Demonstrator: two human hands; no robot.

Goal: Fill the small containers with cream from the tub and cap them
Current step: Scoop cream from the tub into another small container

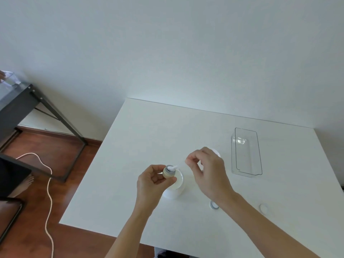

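My left hand [152, 180] holds a small beige container [168, 172] with its open mouth up, just above the open white cream tub [176, 189]. My right hand [206, 172] pinches a thin white spatula [176, 166] whose tip rests in the container's mouth, with white cream on it. A white round lid [216, 152] peeks out behind my right hand. On the white table [141, 138] lie a small ring-like cap [214, 205] under my right wrist and a small white cap [264, 208] further right.
A clear rectangular plastic tray [246, 151] stands at the right of the table. Left of the table are a dark metal-framed glass desk [28, 101], a white cable [48, 192] on the wooden floor, and a person's bare foot [24, 185].
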